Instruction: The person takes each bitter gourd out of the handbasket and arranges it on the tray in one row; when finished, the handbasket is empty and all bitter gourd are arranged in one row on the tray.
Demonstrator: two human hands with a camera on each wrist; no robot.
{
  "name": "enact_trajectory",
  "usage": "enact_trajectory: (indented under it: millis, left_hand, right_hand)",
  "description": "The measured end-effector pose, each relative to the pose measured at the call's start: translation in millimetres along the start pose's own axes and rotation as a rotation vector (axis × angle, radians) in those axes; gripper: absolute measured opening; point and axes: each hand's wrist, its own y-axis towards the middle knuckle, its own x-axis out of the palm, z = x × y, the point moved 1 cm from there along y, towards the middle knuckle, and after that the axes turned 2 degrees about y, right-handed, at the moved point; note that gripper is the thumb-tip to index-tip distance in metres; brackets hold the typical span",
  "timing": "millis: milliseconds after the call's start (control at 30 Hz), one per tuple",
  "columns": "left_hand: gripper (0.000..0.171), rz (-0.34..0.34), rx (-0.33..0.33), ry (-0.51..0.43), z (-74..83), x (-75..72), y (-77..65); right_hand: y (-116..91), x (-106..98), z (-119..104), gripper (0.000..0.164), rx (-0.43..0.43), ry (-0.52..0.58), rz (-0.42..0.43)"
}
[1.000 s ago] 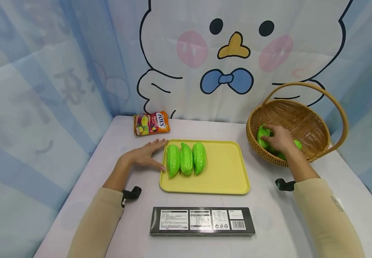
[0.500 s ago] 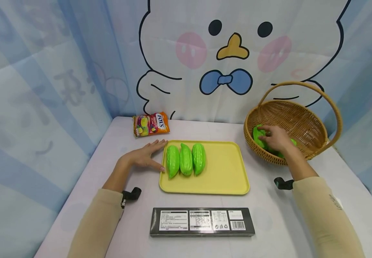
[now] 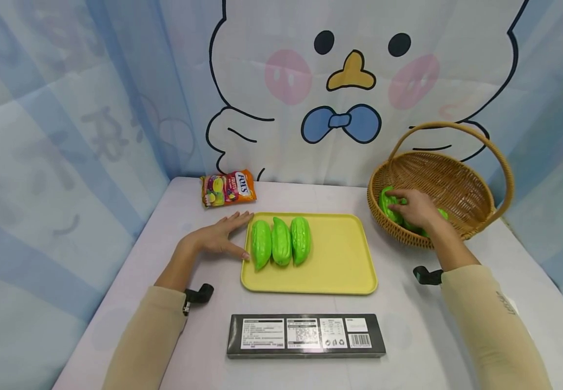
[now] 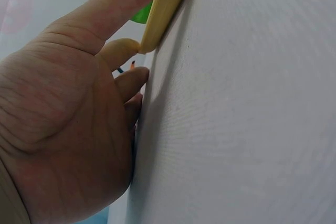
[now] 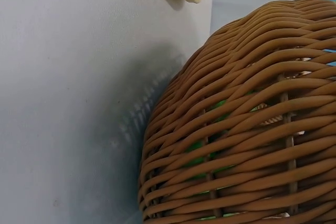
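Observation:
My left hand (image 3: pixel 218 235) lies at the left edge of the yellow tray (image 3: pixel 342 254), fingers spread, with thumb and a fingertip touching the rim. The left wrist view shows this hand (image 4: pixel 68 87) against the tray's edge (image 4: pixel 163 19). Three green bitter melons (image 3: pixel 282 241) lie side by side in the tray's left part. At the right, my right hand (image 3: pixel 418 208) reaches into the wicker basket (image 3: pixel 449 184). Its fingers and thumb pinch a green bitter melon (image 3: pixel 388 205); more green (image 3: pixel 443 213) shows beyond the hand. Woven wicker (image 5: pixel 252 114) hides this hand in the right wrist view.
Behind the tray at the left lies a colourful snack packet (image 3: pixel 228 188). A long black box (image 3: pixel 305 336) with printed labels lies in front of the tray. The basket's handle (image 3: pixel 500 157) arches up toward the back curtain (image 3: pixel 291 146).
The basket has shifted slightly left, and my right hand with the bitter melon has moved a little left too. My left hand and the melons on the tray stay in place.

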Motion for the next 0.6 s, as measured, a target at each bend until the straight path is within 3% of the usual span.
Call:
enact_trajectory:
  millis: [367,600]
  left_hand:
    - [0.124,0.006,-0.008,0.007,-0.6,0.3,-0.2]
    - [0.124,0.007,-0.010,0.002,-0.3,1.2,0.2]
  right_hand:
    - [2.3,0.8,1.5,0.055,0.017,0.011,-0.029]
    - [3.4,1.2,5.7,0.054,0.010,0.037,-0.005]
